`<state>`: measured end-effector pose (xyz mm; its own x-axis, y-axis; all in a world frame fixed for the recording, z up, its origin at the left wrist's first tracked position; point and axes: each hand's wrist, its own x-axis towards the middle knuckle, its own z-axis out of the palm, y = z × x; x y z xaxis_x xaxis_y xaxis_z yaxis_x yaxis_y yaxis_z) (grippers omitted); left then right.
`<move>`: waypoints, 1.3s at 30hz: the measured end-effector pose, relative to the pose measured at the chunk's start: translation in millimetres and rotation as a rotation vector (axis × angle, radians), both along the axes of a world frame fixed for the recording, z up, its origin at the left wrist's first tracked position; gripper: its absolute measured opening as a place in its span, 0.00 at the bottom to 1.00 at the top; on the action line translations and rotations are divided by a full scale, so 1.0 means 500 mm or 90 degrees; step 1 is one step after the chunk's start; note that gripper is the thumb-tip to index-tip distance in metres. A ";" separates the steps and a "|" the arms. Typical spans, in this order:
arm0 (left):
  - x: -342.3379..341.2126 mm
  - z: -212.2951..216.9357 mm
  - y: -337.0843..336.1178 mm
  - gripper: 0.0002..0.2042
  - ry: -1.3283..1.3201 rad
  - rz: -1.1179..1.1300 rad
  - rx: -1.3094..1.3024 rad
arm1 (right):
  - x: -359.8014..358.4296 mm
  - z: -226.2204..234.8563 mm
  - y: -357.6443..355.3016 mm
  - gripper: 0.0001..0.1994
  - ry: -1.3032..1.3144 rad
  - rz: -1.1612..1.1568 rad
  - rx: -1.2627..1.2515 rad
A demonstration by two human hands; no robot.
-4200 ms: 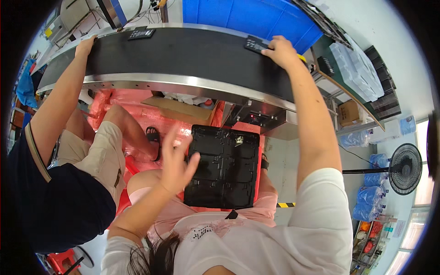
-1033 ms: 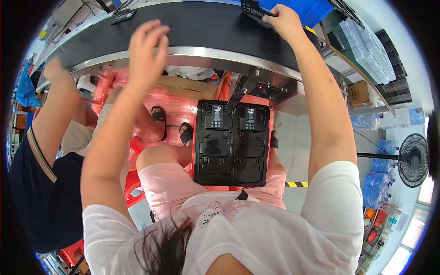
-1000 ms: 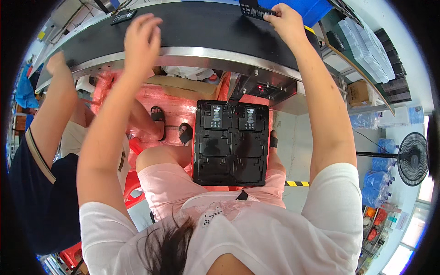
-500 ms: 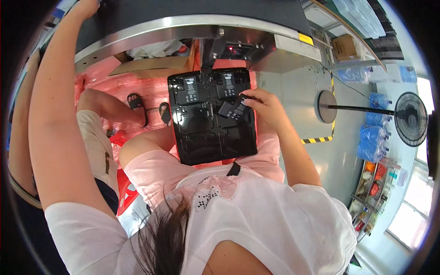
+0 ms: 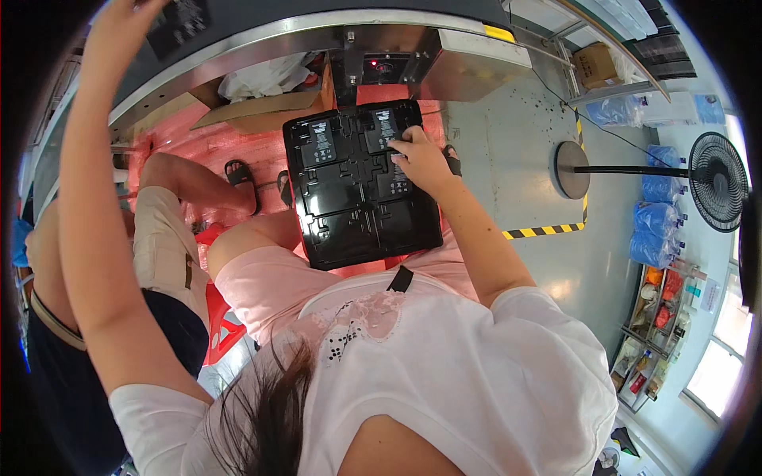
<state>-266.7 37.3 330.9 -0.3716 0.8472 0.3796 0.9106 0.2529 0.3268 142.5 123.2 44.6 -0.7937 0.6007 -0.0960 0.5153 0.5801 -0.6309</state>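
In the head view, a black tray (image 5: 341, 238) is being supported on the thighs (image 5: 258, 254). Its two far pockets are being filled by a left pack (image 5: 321, 143) and a right pack (image 5: 382, 127); in the middle right one, a third pack (image 5: 394, 184) is being partly covered by the bent right hand (image 5: 425, 163), whose grip cannot be told. No pack is being shown in the remaining three. Over the belt (image 5: 317, 6), a blurred dark piece (image 5: 181, 28) is being approached or held by the left hand (image 5: 119, 20); which, cannot be told.
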 end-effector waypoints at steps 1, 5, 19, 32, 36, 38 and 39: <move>0.071 -0.014 -0.037 0.17 -0.075 0.029 0.031 | -0.003 0.001 -0.011 0.14 0.035 -0.005 0.090; 0.243 -0.190 -0.119 0.11 -0.436 -0.039 0.011 | 0.025 0.014 -0.070 0.20 0.048 0.017 0.232; 0.408 -0.636 -0.182 0.14 -0.286 0.057 -0.064 | 0.094 -0.035 -0.169 0.24 -0.135 0.114 0.333; 0.454 -0.705 -0.268 0.49 -0.407 0.351 -0.242 | 0.094 -0.041 -0.183 0.26 -0.108 0.089 0.347; 0.470 -0.698 -0.262 0.45 -0.487 0.302 -0.183 | 0.091 -0.046 -0.178 0.26 -0.139 0.080 0.335; 0.473 -0.715 -0.277 0.43 -0.469 0.286 -0.130 | 0.081 -0.027 -0.179 0.26 -0.153 0.085 0.334; 0.472 -0.723 -0.286 0.41 -0.447 0.270 -0.082 | 0.075 -0.017 -0.179 0.26 -0.201 0.100 0.303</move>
<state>-30.7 -105.6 -30.5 -0.7835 0.6030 -0.1502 0.3247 0.6033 0.7284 179.8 33.6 36.3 -0.8533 0.5135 -0.0908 0.5211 0.8461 -0.1123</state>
